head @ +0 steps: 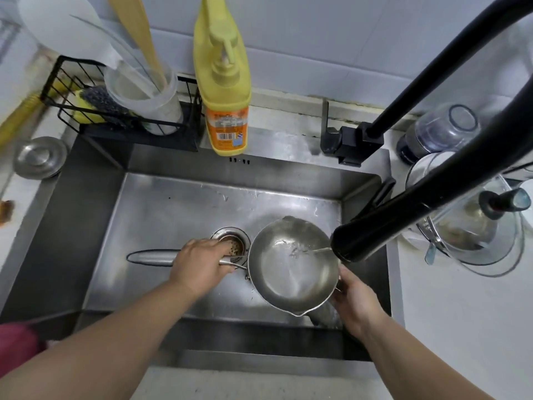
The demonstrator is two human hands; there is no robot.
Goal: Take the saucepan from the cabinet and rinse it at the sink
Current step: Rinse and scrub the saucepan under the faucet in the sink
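A small steel saucepan (291, 269) hangs over the steel sink (173, 215), tilted toward me, with its pour lip at the near edge. My left hand (202, 264) grips its long handle, which sticks out to the left. Against the pan's right outer wall and rim rests my right hand (356, 301). The black faucet's head (363, 241) sits just right of the pan and a thin stream of water runs from it into the bowl. Water pools inside the pan.
The drain strainer (235, 241) lies beside my left hand. A yellow soap bottle (223, 82) and a black wire rack (121, 111) with a scrubber and a utensil cup stand behind the sink. A glass lid and jars (473, 226) crowd the right counter; a steel stopper (40, 157) lies left.
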